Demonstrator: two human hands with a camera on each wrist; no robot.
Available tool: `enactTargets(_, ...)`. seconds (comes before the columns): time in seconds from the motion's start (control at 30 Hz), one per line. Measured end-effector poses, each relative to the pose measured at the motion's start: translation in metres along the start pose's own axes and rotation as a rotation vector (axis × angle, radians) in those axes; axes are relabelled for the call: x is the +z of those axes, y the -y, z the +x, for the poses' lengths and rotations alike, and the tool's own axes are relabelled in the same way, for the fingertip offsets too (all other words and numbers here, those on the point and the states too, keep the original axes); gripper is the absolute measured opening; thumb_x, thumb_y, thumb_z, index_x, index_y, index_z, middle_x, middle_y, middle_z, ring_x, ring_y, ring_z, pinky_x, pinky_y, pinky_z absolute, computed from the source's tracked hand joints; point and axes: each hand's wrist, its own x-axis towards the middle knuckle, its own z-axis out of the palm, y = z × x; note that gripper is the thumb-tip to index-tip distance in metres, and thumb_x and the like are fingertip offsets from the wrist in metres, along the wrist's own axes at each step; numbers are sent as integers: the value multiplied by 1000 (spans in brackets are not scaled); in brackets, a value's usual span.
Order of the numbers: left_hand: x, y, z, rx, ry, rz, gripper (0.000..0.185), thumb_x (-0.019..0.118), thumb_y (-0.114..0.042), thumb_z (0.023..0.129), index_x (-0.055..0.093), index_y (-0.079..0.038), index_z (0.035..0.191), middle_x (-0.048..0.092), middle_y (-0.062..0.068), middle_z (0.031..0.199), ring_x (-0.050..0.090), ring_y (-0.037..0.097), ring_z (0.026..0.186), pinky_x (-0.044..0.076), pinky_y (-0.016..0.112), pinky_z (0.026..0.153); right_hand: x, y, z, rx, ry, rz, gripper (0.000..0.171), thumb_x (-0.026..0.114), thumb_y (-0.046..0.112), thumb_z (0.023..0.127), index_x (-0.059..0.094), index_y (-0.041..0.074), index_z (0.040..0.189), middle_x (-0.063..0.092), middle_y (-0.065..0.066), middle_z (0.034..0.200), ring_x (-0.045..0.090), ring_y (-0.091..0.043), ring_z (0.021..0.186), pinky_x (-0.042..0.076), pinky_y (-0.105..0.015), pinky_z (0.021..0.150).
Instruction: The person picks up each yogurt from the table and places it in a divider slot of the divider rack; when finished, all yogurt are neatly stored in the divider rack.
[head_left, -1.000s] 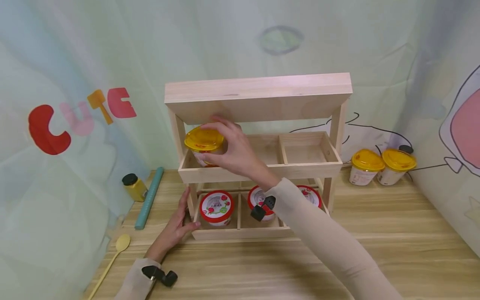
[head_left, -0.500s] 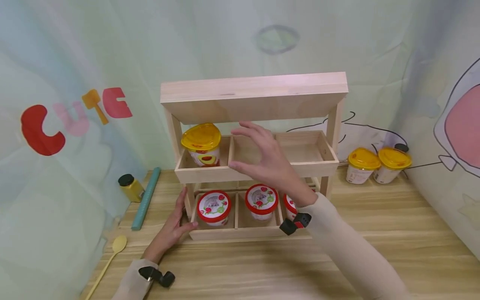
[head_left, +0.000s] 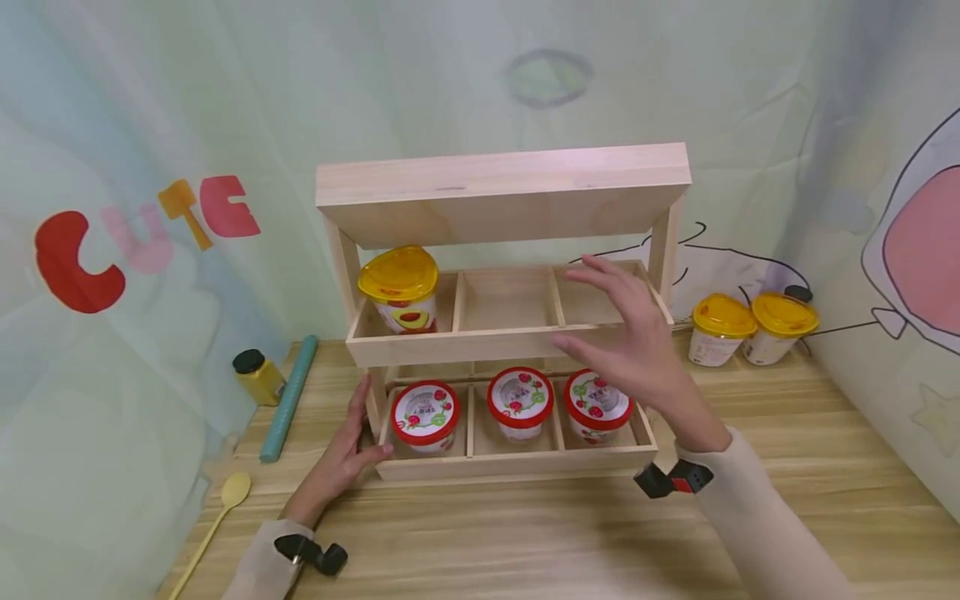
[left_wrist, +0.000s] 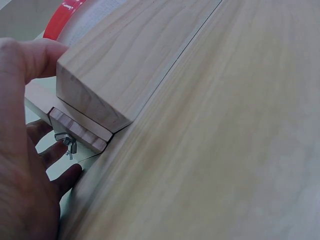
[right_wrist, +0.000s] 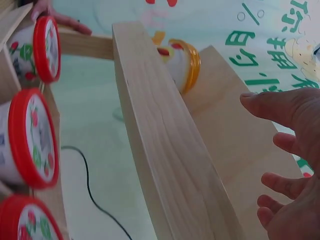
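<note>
A two-tier wooden display rack (head_left: pixel 517 346) stands on the table. My left hand (head_left: pixel 341 458) grips its lower left corner, thumb at the front board and fingers along the outer side; the left wrist view shows a wing nut there. My right hand (head_left: pixel 637 342), its fingers spread and holding nothing, is in front of the upper tier's right end. A yellow-lidded cup (head_left: pixel 401 287) with an avocado picture sits in the upper left compartment. Below, three red-lidded cups, left (head_left: pixel 425 417), middle (head_left: pixel 521 403) and right (head_left: pixel 597 406), sit in the lower tier.
Two more yellow-lidded cups, one (head_left: pixel 720 329) beside the other (head_left: pixel 780 327), stand right of the rack, with a black-capped item behind. On the left are a black-lidded yellow jar (head_left: pixel 259 377), a teal rod (head_left: pixel 289 400) and a yellow spoon (head_left: pixel 217 521).
My right hand has let go of the yellow-lidded cup in the upper left compartment and moved right along the upper tier. My left hand stays on the rack.
</note>
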Motion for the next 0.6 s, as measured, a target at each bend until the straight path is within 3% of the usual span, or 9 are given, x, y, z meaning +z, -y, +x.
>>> enactTargets(0.13, -1, -1, 0, -18, 3, 8, 111, 72, -5, 92, -2, -18, 173, 29, 29, 174, 22, 0, 161, 13, 68, 128, -18, -14, -13, 25, -32, -18, 75, 93, 9, 80, 62, 12, 148, 50, -9, 167, 40, -35, 157, 28, -72, 125)
enactTargets(0.2, -1, -1, 0, -23, 1, 6, 111, 73, -5, 92, -2, -18, 173, 29, 28, 174, 21, 2, 161, 12, 73, 126, -26, -21, -18, 53, -44, -21, 74, 92, 7, 80, 62, 13, 148, 49, -9, 168, 40, -37, 157, 30, -73, 124)
enactTargets(0.27, -1, -2, 0, -22, 0, 10, 110, 72, -5, 92, -1, -18, 173, 28, 29, 174, 21, 1, 161, 13, 63, 129, -34, -26, -23, 85, -57, -34, 73, 91, 7, 81, 62, 14, 148, 48, -11, 168, 39, -38, 158, 29, -74, 124)
enactTargets(0.33, -1, -2, 0, -19, -3, 9, 110, 72, -5, 92, -1, -18, 173, 29, 29, 174, 20, -4, 159, 15, 43, 131, -40, -32, -27, 113, -73, -52, 73, 90, 8, 82, 61, 14, 149, 47, -12, 169, 38, -40, 158, 29, -75, 123)
enactTargets(0.47, 0, -1, 0, 1, -7, -2, 110, 72, -3, 91, -1, -16, 173, 28, 32, 173, 19, -13, 155, 13, 13, 121, -53, -43, -35, 155, -114, -89, 72, 90, 10, 84, 61, 12, 149, 47, -15, 168, 37, -42, 158, 27, -77, 123)
enactTargets(0.6, 2, 0, 2, 18, -6, -15, 111, 71, 0, 90, -1, -15, 173, 28, 34, 171, 20, -14, 154, 13, 8, 118, -65, -54, -43, 220, -153, -99, 72, 89, 10, 85, 60, 11, 150, 47, -16, 167, 39, -43, 155, 29, -75, 122)
